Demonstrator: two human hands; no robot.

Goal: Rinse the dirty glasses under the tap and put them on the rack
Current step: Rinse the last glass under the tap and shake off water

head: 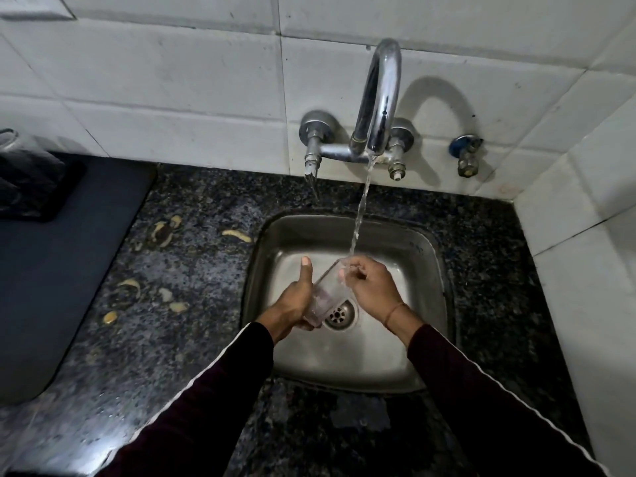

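Observation:
A clear drinking glass [327,294] lies tilted over the steel sink [423,256], its mouth turned up toward the running water. My left hand [292,301] grips the glass around its base, thumb raised. My right hand [370,287] holds the rim, its fingers curled at the mouth where the stream lands. Water falls from the chrome tap [378,98] onto the rim and my right fingers. Another glass [10,142] stands at the far left edge on a dark tray [38,191], only partly in view.
The black speckled granite counter [192,339] surrounds the sink, with several yellow peel scraps [237,235] to the left. A dark mat [69,256] covers the left side. White tiled walls close in behind and to the right. A small valve [466,154] sticks out right of the tap.

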